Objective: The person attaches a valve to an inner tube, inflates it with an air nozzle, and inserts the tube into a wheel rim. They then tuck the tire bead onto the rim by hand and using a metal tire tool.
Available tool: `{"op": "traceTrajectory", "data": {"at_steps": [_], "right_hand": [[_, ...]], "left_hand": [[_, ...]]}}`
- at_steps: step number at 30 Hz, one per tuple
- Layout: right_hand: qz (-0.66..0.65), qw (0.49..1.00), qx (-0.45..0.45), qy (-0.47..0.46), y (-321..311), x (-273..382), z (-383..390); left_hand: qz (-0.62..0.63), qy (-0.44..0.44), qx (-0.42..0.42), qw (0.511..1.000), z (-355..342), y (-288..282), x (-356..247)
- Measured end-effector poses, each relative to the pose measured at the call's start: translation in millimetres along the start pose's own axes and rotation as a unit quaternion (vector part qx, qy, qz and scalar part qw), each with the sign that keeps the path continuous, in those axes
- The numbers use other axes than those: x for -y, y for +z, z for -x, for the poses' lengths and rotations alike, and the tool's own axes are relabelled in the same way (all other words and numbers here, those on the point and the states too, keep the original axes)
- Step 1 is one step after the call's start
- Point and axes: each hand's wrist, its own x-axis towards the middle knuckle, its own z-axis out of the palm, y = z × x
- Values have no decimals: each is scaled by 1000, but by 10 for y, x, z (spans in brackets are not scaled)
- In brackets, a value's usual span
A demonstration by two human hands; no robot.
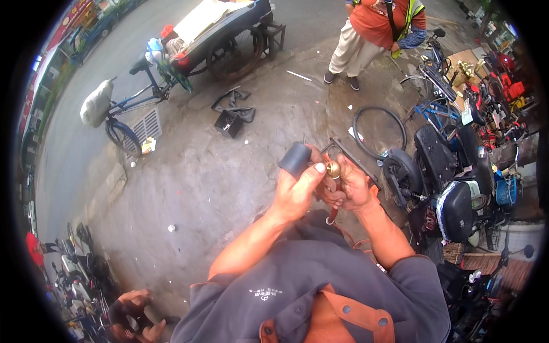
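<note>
My left hand (300,188) is closed on a dark grey cylinder (294,157), its thumb beside a brass fitting (333,168). My right hand (354,186) grips the brass fitting with its reddish hose (333,215), whose lower part runs down past my shirt. The two hands are close together, and their fingers partly hide what lies between them. Just behind them a dark metal frame or bar (357,161) slants down to the right.
A loaded tricycle cart (229,37) stands at upper left; a person (374,28) stands at top right. A loose tyre (357,128), black box (227,124) and drain grate (146,126) are ahead. Scooters (454,211) and bicycles crowd the right. Another person (134,308) is at lower left.
</note>
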Motion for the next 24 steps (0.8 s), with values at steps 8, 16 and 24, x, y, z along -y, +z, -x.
{"op": "traceTrajectory", "data": {"at_steps": [8, 16, 24], "right_hand": [[-37, 998, 14, 45, -69, -16, 116], [51, 990, 11, 130, -62, 79, -44], [114, 980, -21, 163, -9, 138, -800]], "left_hand": [[0, 2, -8, 1000, 73, 90, 166], [-250, 257, 3, 933, 43, -148, 354], [-108, 175, -26, 978, -285, -730, 294]]}}
